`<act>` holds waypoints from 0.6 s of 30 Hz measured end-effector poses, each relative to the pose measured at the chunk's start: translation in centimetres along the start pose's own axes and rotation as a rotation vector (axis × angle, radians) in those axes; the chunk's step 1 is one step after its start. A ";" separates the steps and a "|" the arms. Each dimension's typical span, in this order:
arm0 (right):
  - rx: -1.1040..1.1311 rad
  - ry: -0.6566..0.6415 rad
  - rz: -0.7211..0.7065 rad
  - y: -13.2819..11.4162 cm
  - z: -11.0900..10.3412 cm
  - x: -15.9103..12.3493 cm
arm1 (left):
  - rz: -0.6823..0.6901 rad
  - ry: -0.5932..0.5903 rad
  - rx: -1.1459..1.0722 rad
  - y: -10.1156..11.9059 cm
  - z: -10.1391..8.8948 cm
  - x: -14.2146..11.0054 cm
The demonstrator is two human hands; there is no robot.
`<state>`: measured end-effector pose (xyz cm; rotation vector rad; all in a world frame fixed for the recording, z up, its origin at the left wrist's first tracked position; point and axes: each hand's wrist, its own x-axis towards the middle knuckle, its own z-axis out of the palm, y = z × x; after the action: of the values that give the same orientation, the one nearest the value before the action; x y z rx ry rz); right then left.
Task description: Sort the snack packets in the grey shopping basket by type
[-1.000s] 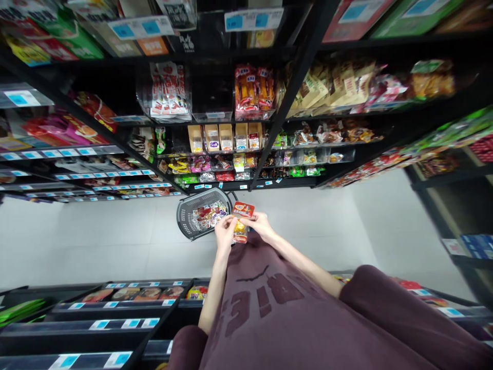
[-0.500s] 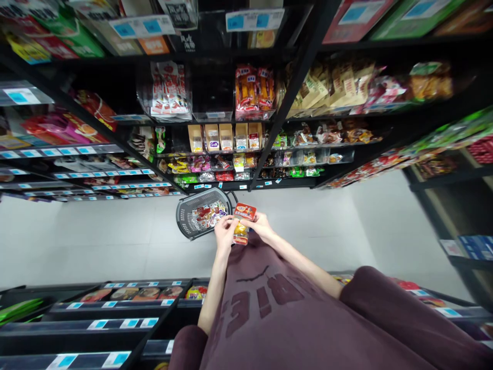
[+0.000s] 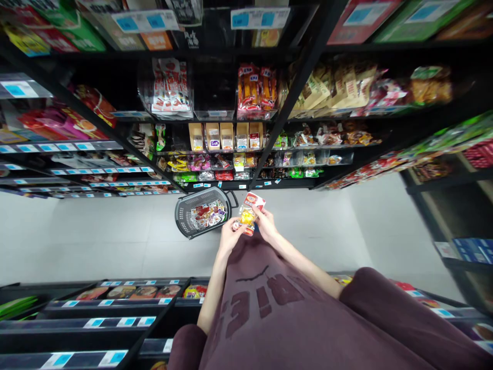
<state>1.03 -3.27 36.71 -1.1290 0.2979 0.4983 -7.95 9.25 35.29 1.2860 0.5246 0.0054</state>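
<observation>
A small red and yellow snack packet [image 3: 249,211] is held in front of my body between both hands. My left hand [image 3: 230,235] pinches its lower left edge. My right hand [image 3: 266,222] grips its right side with curled fingers. The packet is tilted, its red top pointing up and to the right. Just left of it, on the floor, stands a dark shopping basket [image 3: 188,222] with several colourful packets inside. My maroon shirt fills the lower middle of the view.
Black shelves [image 3: 292,77] full of snack bags and boxes [image 3: 225,136] stand ahead, with blue price tags along their edges. More shelving [image 3: 96,308] runs low on my left. A pale tiled floor [image 3: 96,236] stretches across the aisle.
The packet has tipped to the right and risen a little. My right hand has moved up along its side, and my left hand now holds only its lower corner.
</observation>
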 end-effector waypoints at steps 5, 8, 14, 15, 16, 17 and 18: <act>0.010 0.056 0.030 0.1 0.1 0.2 | 0.036 0.052 0.022 0.4 0.0 0.1; 0.010 0.066 0.051 0.1 0.2 0.1 | 0.054 0.072 0.032 0.5 0.0 0.1; 0.090 0.103 0.157 -0.4 0.6 0.2 | 0.173 0.134 0.165 0.8 0.1 -0.2; 0.125 0.086 0.200 -0.6 0.6 0.3 | 0.242 0.143 0.231 1.0 0.2 -0.4; 0.170 0.053 0.244 -0.8 0.7 0.3 | 0.330 0.141 0.308 1.3 0.3 -0.5; 0.224 0.008 0.282 -1.0 0.7 0.3 | 0.436 0.131 0.390 1.6 0.4 -0.7; 0.280 -0.047 0.314 -1.2 0.8 0.2 | 0.552 0.105 0.476 1.9 0.6 -0.9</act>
<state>1.83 -2.94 37.90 -0.7993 0.4921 0.7346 -7.98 9.01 37.49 1.8735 0.2490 0.4320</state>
